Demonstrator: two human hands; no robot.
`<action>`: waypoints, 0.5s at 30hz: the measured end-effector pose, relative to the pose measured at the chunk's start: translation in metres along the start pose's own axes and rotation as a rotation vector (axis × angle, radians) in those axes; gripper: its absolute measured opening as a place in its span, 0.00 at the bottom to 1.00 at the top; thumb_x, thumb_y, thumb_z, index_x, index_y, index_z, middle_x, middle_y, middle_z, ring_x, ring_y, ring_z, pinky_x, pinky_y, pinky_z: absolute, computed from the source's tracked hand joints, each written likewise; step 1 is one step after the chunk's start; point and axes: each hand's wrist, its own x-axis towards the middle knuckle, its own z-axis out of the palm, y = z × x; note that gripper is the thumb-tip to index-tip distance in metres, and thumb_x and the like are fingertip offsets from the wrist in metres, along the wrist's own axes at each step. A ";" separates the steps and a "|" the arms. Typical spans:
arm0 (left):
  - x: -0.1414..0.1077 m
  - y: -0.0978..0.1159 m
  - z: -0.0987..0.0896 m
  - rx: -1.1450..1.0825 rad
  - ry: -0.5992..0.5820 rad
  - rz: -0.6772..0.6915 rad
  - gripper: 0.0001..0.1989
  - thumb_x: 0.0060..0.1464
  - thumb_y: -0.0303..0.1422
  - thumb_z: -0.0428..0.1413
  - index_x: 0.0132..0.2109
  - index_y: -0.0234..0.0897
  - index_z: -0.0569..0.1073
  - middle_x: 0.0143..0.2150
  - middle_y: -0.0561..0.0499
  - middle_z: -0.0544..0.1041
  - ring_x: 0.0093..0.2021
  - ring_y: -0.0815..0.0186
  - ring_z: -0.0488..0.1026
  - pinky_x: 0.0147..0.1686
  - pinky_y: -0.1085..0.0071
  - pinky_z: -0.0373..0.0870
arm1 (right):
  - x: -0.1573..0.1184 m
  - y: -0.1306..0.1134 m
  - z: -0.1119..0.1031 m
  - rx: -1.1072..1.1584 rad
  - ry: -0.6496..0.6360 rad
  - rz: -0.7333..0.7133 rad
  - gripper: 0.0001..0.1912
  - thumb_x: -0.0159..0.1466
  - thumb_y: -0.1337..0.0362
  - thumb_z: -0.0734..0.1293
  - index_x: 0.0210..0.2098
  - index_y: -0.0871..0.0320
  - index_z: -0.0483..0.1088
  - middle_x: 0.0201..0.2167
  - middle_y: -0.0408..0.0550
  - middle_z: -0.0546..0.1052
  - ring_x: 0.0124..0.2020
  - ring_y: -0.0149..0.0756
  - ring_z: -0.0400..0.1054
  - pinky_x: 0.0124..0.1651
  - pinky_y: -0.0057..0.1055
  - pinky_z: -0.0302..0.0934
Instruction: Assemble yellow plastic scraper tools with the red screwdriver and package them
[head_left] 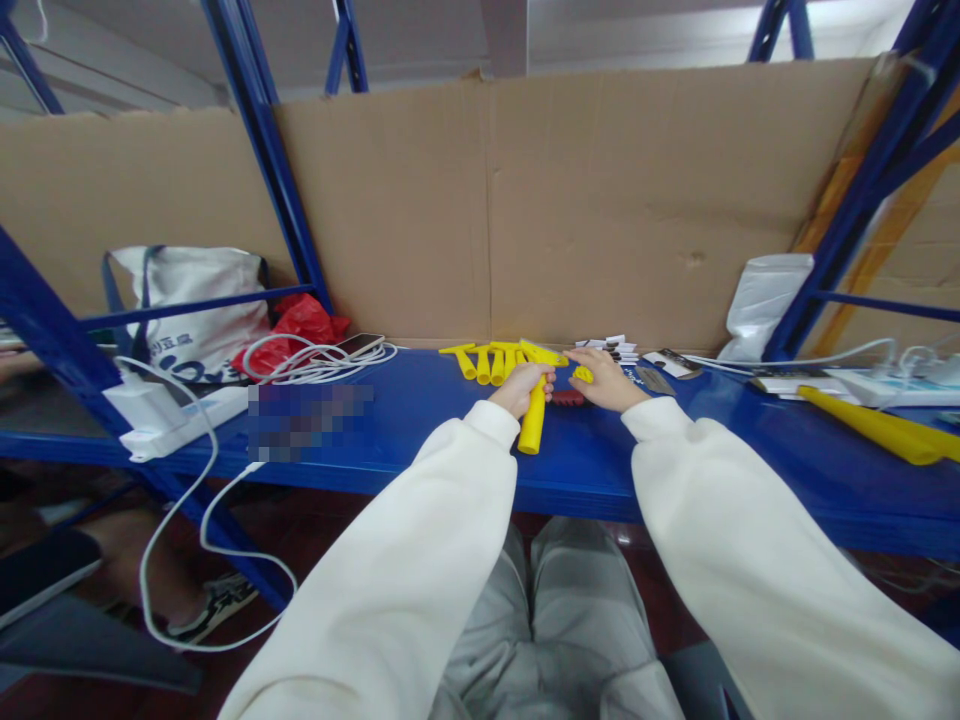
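My left hand (523,388) is closed around a yellow T-shaped tool with a thick round handle (532,425), which points down toward the front edge of the table. Its flat head (541,353) reaches to the right, up to the fingertips of my right hand (606,382). A small yellow piece (583,374) is in the curled fingers of my right hand; its kind cannot be made out. Several similar yellow T-shaped tools (482,366) lie in a row behind my left hand. Between my hands, a dark red object (568,398) lies on the tabletop, partly hidden.
Small black-and-white packets (611,347) and cards (673,363) lie behind my right hand on the blue table (420,425). A long yellow object (870,425) and power strip (900,386) are at right. White cables (322,358), a red bag (300,322) and cloth bag (196,300) stand left.
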 end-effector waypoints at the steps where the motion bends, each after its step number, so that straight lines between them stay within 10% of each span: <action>1: 0.000 0.000 0.000 -0.014 0.001 0.003 0.10 0.59 0.20 0.51 0.31 0.38 0.64 0.19 0.60 0.61 0.15 0.76 0.55 0.18 0.79 0.52 | -0.001 0.001 -0.002 -0.016 -0.002 0.021 0.25 0.64 0.61 0.65 0.59 0.56 0.75 0.62 0.58 0.72 0.65 0.53 0.62 0.65 0.52 0.58; 15: -0.003 0.003 0.001 -0.037 0.106 0.038 0.14 0.59 0.17 0.46 0.29 0.38 0.60 0.18 0.61 0.60 0.15 0.77 0.54 0.20 0.79 0.52 | -0.010 0.010 -0.021 0.071 -0.322 0.088 0.15 0.56 0.53 0.75 0.38 0.55 0.80 0.36 0.48 0.81 0.40 0.43 0.75 0.44 0.35 0.67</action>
